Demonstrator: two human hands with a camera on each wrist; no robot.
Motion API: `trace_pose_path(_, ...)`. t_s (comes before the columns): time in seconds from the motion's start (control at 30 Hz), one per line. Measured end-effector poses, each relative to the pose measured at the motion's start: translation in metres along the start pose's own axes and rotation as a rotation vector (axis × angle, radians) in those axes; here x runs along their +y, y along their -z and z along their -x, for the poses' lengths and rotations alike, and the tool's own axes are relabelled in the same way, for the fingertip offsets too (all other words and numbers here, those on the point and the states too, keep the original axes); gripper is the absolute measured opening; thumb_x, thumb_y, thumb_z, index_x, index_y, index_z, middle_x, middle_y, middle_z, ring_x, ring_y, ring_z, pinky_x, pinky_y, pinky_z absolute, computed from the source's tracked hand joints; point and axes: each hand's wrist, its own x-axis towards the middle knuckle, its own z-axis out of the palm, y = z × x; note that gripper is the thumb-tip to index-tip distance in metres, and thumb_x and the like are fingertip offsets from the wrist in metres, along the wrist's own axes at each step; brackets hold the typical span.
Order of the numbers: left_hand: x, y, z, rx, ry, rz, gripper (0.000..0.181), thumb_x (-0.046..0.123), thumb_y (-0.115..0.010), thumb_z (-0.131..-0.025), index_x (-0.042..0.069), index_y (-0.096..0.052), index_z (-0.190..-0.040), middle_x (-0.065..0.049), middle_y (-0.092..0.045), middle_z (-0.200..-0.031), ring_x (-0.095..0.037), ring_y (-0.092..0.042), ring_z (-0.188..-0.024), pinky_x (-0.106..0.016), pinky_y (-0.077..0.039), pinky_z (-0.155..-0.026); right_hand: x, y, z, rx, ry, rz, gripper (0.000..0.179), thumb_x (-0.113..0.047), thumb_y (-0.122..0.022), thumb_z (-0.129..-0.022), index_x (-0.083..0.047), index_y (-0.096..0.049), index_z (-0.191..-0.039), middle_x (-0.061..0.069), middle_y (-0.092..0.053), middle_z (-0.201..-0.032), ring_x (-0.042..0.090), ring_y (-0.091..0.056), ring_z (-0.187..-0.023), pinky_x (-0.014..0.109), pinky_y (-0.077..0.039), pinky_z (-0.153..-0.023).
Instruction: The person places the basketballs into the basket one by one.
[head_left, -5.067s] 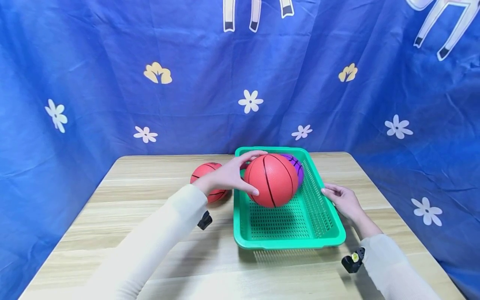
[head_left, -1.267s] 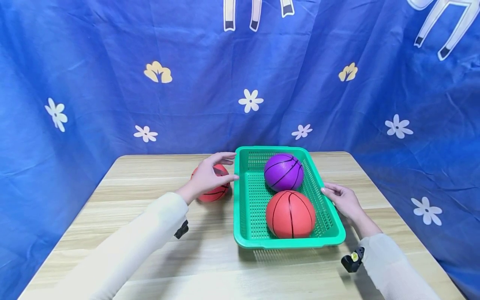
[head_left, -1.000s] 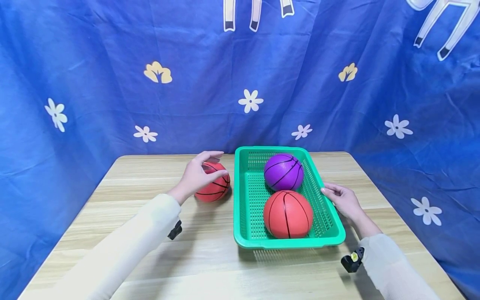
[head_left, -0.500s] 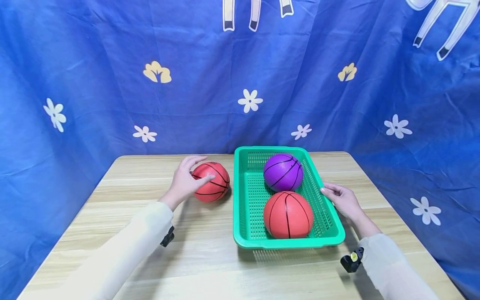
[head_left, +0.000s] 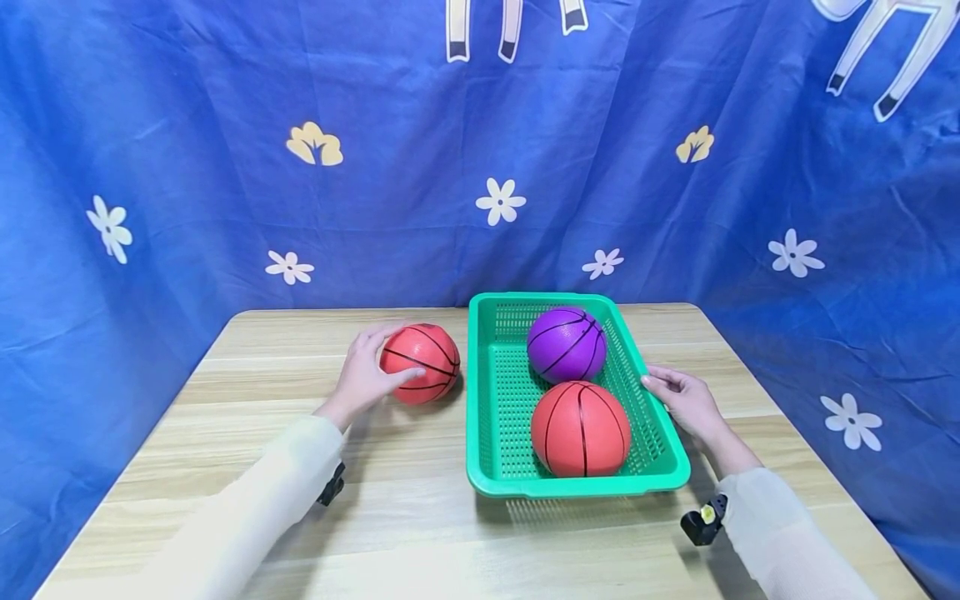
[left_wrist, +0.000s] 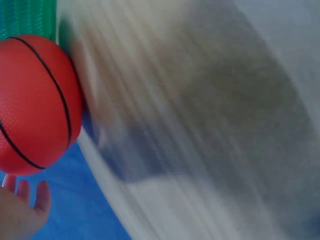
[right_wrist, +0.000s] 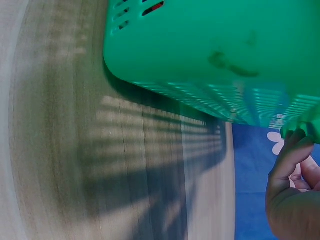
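Observation:
My left hand (head_left: 365,375) is cupped beside a red toy basketball (head_left: 422,364) on the table, left of the green basket (head_left: 474,400). The thumb overlaps the ball's front and the other fingers lie at its upper left. In the left wrist view, spread fingertips (left_wrist: 42,192) sit right at the edge of the red basketball (left_wrist: 35,100). With my right hand (head_left: 690,406) I pinch the basket's right rim; the right wrist view shows the bent fingers (right_wrist: 295,145) at that rim. Inside the basket are a purple basketball (head_left: 567,344) and another red basketball (head_left: 581,429).
The light wood table (head_left: 360,533) runs back to a blue patterned curtain (head_left: 375,200), which also hangs along both sides. A narrow gap separates the basket from the red ball on its left. Small black wrist cameras (head_left: 703,521) hang below the sleeves.
My left hand has let go of a red basketball, now in the basket, and moved left to the red ball on the table. The basket's red ball rocked slightly. My right hand stayed put.

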Motion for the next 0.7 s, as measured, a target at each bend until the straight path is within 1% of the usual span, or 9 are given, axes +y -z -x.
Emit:
trace_pose_path(0.2, -0.007, -0.004, 0.003, -0.049, 0.040, 0.030, 0.088, 0.031, -0.086, -0.070, 0.011, -0.041, -0.143, -0.022, -0.033, -0.141, -0.040, -0.036, -0.126, -0.060, -0.038, -0.096, 0.000, 0.000, 0.000, 0.008, 0.004, 0.007, 0.062, -0.036, -0.060, -0.094, 0.005, -0.045, -0.138, 0.024, -0.054, -0.129, -0.003, -0.060, -0.088, 0.020, -0.052, -0.076)
trace_pose_path(0.37, -0.011, -0.006, 0.004, -0.069, 0.055, 0.055, 0.095, 0.028, -0.088, -0.067, 0.014, -0.036, -0.146, -0.022, -0.030, -0.142, -0.042, -0.039, -0.123, -0.060, -0.040, -0.094, 0.000, 0.000, 0.000, 0.001, 0.005, 0.001, 0.061, -0.035, -0.059, -0.095, 0.005, -0.044, -0.138, 0.024, -0.054, -0.129, -0.003, -0.060, -0.088, 0.020, -0.052, -0.076)
trace_pose_path(0.53, -0.014, -0.006, 0.004, -0.067, 0.065, 0.078, 0.096, 0.024, -0.089, -0.066, 0.015, -0.036, -0.146, -0.022, -0.032, -0.140, -0.042, -0.040, -0.122, -0.059, -0.041, -0.093, -0.001, 0.000, 0.000, -0.002, 0.005, -0.005, 0.060, -0.034, -0.059, -0.095, 0.005, -0.044, -0.138, 0.023, -0.055, -0.128, -0.002, -0.060, -0.088, 0.021, -0.051, -0.076)
trace_pose_path(0.7, -0.016, -0.005, 0.004, -0.053, 0.070, 0.079, 0.095, 0.024, -0.089, -0.064, 0.013, -0.039, -0.143, -0.021, -0.034, -0.139, -0.040, -0.041, -0.122, -0.058, -0.041, -0.094, -0.001, -0.001, 0.000, 0.004, 0.011, -0.006, 0.060, -0.034, -0.059, -0.095, 0.006, -0.045, -0.137, 0.023, -0.056, -0.127, -0.001, -0.060, -0.088, 0.021, -0.052, -0.076)
